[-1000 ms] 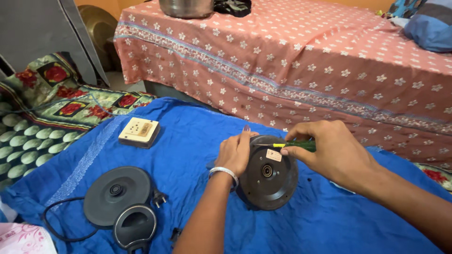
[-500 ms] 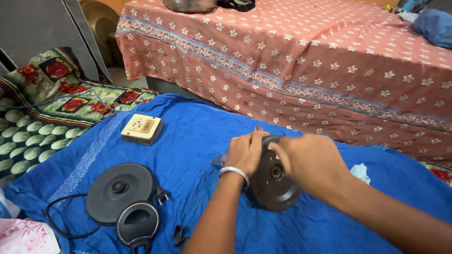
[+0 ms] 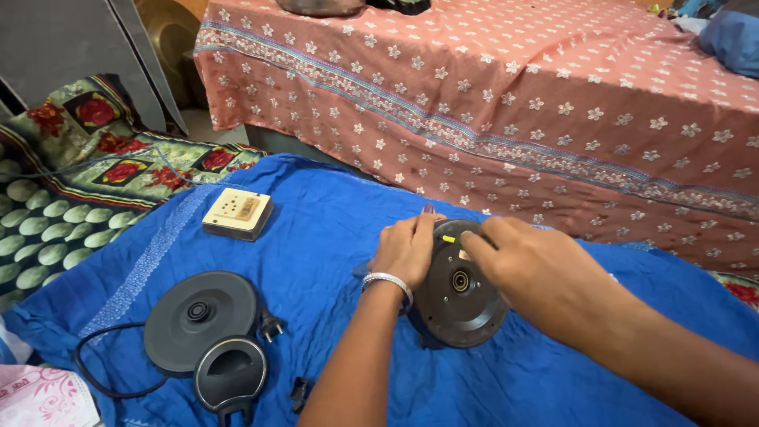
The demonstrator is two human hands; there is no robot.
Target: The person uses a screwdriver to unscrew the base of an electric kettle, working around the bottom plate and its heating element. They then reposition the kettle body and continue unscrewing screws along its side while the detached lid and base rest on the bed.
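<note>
Kettle underside [image 3: 462, 296], a round black disc tipped up on the blue cloth [image 3: 332, 213], sits between both hands. Further left lie a cream socket box [image 3: 238, 213] and a black power base [image 3: 202, 320]. Left hand [image 3: 407, 249] grips the disc's rim; right hand [image 3: 538, 273] pinches a green-tipped tool [image 3: 449, 238] against it.

A small pale label [image 3: 464, 255] sits on the dark round kettle bottom [image 3: 461, 296]; no packages, signs or screens show.

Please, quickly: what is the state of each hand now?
Left hand: closed on the round black base.
Right hand: holds a green-tipped tool against it.
</note>
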